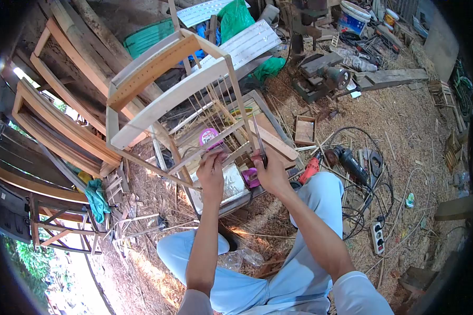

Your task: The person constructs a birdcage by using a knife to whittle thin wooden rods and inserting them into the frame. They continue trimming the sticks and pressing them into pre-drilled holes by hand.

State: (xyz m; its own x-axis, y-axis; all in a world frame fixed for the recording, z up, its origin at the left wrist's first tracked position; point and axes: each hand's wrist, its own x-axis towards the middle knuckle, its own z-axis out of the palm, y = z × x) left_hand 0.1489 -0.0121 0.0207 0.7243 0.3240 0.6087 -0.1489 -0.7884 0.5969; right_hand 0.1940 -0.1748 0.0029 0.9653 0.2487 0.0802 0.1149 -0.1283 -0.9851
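Note:
A wooden chair-like frame, with curved slats and thin rods, stands tilted in front of me. My left hand is at its lower rails, fingers pinched together; what lies between them is too small to make out. My right hand grips a long-bladed tool with a dark handle, its narrow blade pointing up and away. Just beyond that hand is a pale wooden slat. A round pink-labelled container sits behind my left hand. A purple object lies between my hands.
Right of my knee lie a red power tool, a dark angle grinder, tangled cables and a power strip. A small wooden box rests on the shavings. Curved wooden frames lean at left. A metal machine stands at the back.

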